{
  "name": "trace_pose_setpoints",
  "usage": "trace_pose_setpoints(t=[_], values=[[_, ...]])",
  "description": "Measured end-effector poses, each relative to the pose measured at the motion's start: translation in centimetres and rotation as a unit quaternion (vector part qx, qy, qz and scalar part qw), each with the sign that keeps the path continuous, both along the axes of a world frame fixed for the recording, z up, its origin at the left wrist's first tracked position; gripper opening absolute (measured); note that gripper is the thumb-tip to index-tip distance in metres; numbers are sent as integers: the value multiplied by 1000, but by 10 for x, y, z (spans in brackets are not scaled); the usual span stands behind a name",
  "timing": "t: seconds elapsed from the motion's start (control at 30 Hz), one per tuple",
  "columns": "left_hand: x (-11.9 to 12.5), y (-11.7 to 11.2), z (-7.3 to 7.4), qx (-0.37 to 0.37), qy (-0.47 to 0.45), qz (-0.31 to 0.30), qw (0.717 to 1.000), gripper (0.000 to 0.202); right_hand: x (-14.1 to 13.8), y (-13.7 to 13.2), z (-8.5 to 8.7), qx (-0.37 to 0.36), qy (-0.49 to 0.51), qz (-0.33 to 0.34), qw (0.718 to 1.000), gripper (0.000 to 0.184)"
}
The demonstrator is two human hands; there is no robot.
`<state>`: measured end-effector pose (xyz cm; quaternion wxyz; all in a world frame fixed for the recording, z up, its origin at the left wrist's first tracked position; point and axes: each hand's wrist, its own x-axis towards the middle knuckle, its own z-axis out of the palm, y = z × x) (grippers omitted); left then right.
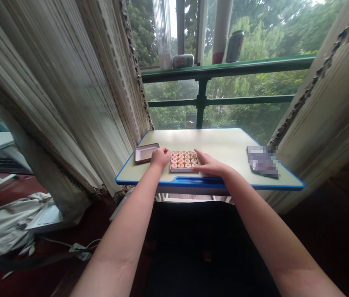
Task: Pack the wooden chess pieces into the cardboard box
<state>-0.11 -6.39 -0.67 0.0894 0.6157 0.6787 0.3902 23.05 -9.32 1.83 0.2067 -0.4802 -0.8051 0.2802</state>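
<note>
A small open box [183,161] filled with several round wooden game pieces marked in red sits near the front edge of a cream desk with a blue rim [224,144]. My left hand [160,157] rests against the box's left side, fingers curled closed. My right hand [209,163] lies at the box's right side, fingers stretched flat toward it. The box's brown lid [146,152] lies upturned just left of my left hand.
A dark flat object [262,161], blurred out, lies on the desk's right part. Curtains hang on both sides. A green railing [224,66] with cans and cups on the sill stands behind. Clutter and cables lie on the floor at left.
</note>
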Motion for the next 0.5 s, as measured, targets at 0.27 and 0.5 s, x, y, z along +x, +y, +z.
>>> trace_pose_setpoints(t=[0.27, 0.5], values=[[-25, -5, 20, 95, -85, 94, 987, 21, -35, 2, 16, 92, 132, -50, 986, 67], [-88, -19, 23, 139, -232, 217, 938, 43, -150, -1, 18, 20, 317, -37, 948, 63]])
